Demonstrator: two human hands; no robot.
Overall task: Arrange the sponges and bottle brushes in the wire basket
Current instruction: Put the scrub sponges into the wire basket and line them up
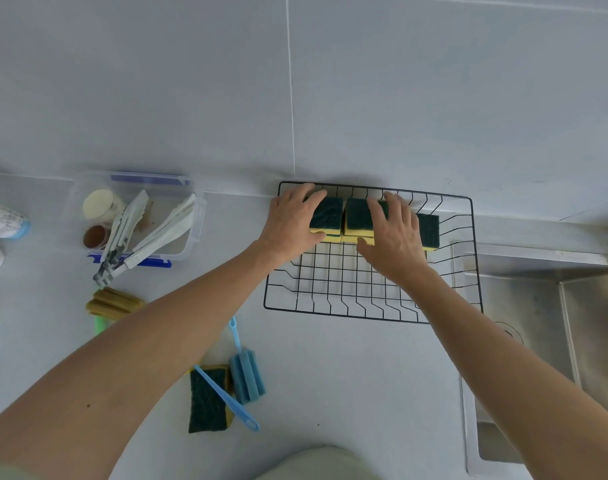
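A black wire basket [333, 306] stands on the grey counter against the wall. Along its far side lie green-and-yellow sponges in a row: a left one [328, 214], a middle one [357, 216] and a right one [429, 230]. My left hand [292, 220] grips the left sponge from its left end. Resting flat on the middle sponge is my right hand [394, 237], fingers spread. On the counter near me lie another green sponge [205, 400], a blue bottle brush [247, 374] and a blue handle [226, 398] across the sponge. A yellow-green brush [112, 304] lies further left.
A clear plastic box [136, 216] with white tongs and small jars sits to the left. White bottles [1, 220] stand at the left edge. A steel sink [538, 341] lies right of the basket. The tiled wall rises directly behind the basket.
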